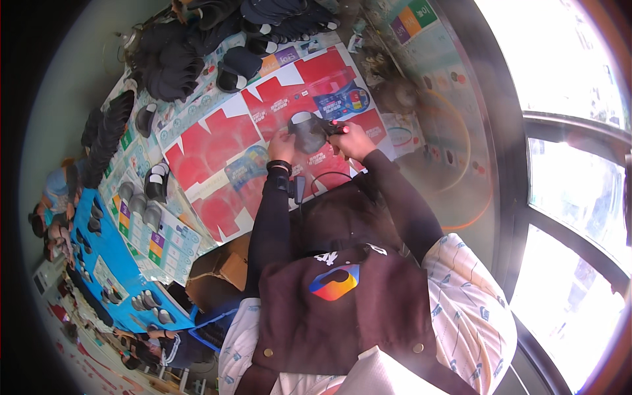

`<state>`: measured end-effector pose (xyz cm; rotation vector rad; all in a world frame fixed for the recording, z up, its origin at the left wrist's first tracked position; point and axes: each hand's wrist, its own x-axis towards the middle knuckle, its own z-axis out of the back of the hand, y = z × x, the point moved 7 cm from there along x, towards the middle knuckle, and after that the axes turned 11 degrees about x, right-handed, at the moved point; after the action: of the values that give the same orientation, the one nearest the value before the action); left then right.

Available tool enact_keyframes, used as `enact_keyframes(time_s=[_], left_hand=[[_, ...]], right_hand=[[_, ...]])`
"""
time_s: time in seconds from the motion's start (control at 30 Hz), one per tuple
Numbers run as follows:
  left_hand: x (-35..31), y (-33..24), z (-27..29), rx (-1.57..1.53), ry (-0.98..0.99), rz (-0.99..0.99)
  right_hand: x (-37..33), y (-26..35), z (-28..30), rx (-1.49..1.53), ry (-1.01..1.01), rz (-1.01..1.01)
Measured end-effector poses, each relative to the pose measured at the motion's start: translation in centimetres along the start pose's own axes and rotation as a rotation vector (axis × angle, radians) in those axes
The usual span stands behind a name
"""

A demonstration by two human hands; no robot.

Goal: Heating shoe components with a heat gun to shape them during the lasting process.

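A rounded dark cloth piece with a white patch at its far end (309,138) is in front of me, over the printed red and white sheet (217,141). My left hand (281,146) pinches its left edge between thumb and fingers. On the other side, my right hand (352,141) is closed around a small black tool with red parts (337,127), its tip close to the cloth piece's right edge. What kind of tool it is, I cannot make out. A thin black cord (322,175) loops on the sheet just below the hands.
Stacks of dark cloth pieces (168,62) crowd the far left of the table. Black-and-white pieces (157,182) and grey ones (141,207) lie nearer. A cardboard box (224,270) stands below the table edge. Left is a blue table (125,263) with people beside it; windows (573,164) are at right.
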<state>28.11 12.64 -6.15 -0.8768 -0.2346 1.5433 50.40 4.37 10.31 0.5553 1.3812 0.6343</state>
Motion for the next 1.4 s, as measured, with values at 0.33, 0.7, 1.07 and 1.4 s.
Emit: enact_keyframes(time_s=[0.33,0.7,1.07,1.4], left_hand=[[1.2,3.6,-0.1,-0.28,0.129,0.119],[-0.5,5.3,4.1,-0.377,0.074,0.212],[-0.7,5.6,4.7,-0.44,0.059,0.233],[-0.5,4.5,4.3,-0.426,0.061,0.193]], right_hand=[[3.8,-1.0,-0.7,-0.14,-0.109,0.184],[4.3,-0.4,-1.2,-0.177,0.009,0.16],[3.8,0.1,-1.2,-0.115,0.061,0.14],[2.6,-0.6,0.4,-0.197,0.009,0.307]])
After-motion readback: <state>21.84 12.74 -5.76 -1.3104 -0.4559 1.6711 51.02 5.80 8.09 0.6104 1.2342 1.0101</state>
